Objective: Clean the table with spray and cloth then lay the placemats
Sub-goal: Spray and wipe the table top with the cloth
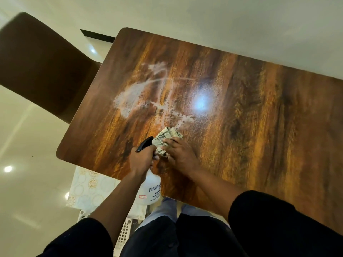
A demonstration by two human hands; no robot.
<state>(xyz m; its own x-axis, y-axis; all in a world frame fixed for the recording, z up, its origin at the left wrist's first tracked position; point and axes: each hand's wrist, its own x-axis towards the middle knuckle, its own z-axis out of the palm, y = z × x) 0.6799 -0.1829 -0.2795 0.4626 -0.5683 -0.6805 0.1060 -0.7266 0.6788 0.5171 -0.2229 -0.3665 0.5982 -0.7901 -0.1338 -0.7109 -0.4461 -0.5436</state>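
1. We see one wooden table [241, 108], dark brown with a strong grain, filling most of the view; a bright ceiling light is mirrored near its middle.
2. One dark brown chair [40, 58] stands at the far-left end of the table, its back blurred.
3. One pale placemat [91, 188] with gold round patterns lies below the near-left edge of the table, on one white perforated piece [124, 232] that we cannot identify; whether more mats lie under it, we cannot tell.
4. One whitish smear of spray [130, 97] spreads over the left half of the tabletop, with streaks and droplets trailing toward the cloth.
5. We count one spray bottle [150, 190], white with a printed label and a black trigger head, held over the near edge of the table and pointing toward the smear.
6. Two hands are in view. Our left hand [142, 159] grips the neck of the bottle, fingers curled round the trigger.
7. Our right hand [181, 155] presses down on the cloth with fingers spread fairly straight.
8. One folded cloth [167, 137], cream with dark checked lines, lies on the tabletop just under the right fingertips, touching the near end of the spray trail and just beside the bottle's nozzle.
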